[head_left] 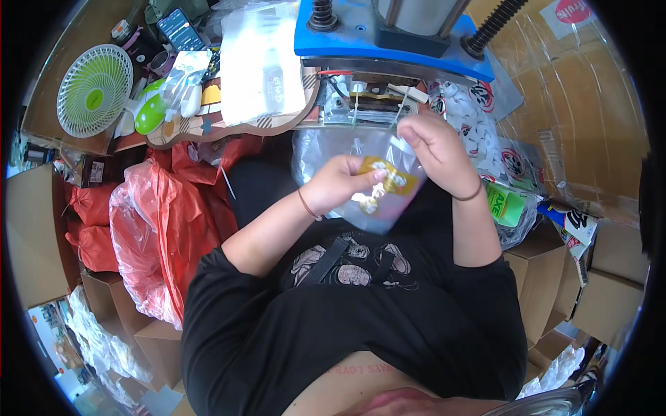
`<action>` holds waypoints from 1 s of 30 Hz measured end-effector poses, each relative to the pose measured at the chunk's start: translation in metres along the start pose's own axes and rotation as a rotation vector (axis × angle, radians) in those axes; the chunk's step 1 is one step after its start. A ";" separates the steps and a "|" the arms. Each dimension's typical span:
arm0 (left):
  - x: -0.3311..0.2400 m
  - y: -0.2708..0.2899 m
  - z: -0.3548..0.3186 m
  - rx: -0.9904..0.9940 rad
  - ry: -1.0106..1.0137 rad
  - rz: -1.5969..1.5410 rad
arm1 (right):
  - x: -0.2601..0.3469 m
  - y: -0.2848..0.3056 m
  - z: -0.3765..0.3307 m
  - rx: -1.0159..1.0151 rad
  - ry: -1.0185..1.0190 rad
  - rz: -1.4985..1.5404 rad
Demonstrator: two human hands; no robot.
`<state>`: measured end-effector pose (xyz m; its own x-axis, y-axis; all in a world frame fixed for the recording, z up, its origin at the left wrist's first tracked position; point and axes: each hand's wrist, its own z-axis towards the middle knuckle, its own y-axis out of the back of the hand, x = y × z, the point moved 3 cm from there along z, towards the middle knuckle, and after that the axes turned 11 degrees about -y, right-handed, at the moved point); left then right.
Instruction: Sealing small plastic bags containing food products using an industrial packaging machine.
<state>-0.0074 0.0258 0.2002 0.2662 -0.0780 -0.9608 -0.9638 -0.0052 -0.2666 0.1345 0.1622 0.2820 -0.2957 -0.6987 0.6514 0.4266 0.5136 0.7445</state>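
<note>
A transparent plastic bag with a gold printed patch (397, 182) hangs in front of my chest. My left hand (334, 184) grips its left side, thumb lying over the gold print. By the bag's upper right corner, my right hand (440, 154) is raised with its fingers curled together; whatever they pinch is hidden. Just beyond my hands stands a press with a blue plate (395, 43), and beneath that plate is a metal fixture (371, 105) with strips and small blocks. Another crumpled transparent bag (310, 154) shows behind my left hand.
Left of the press, a stack of flat white bags (260, 66) lies on a wavy-edged board. A white-green fan (95, 87) and a phone (180, 31) are farther left. Red plastic bags (166, 215) fill the left side. Small white packets (461, 114) and cardboard boxes (555, 90) stand right.
</note>
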 end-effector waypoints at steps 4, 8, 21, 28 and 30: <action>0.013 -0.010 0.002 0.065 0.117 -0.216 | -0.013 0.014 -0.013 -0.077 -0.037 0.126; 0.015 0.018 0.032 -0.014 0.124 -0.338 | -0.055 0.040 -0.043 -0.195 -0.247 -0.568; -0.027 0.133 0.003 -0.782 -0.537 1.456 | -0.089 0.051 -0.099 0.061 -0.321 0.068; -0.028 0.132 -0.030 -0.445 -0.430 1.665 | -0.104 0.048 -0.085 -0.464 -0.630 0.253; -0.031 0.138 -0.032 -0.619 -0.297 1.063 | -0.091 0.040 -0.074 -0.401 -0.484 0.062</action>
<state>-0.1490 -0.0041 0.1954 -0.7258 -0.1040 -0.6800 -0.5286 -0.5483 0.6481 0.2420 0.2093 0.2412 -0.5735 -0.3214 0.7536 0.7146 0.2535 0.6519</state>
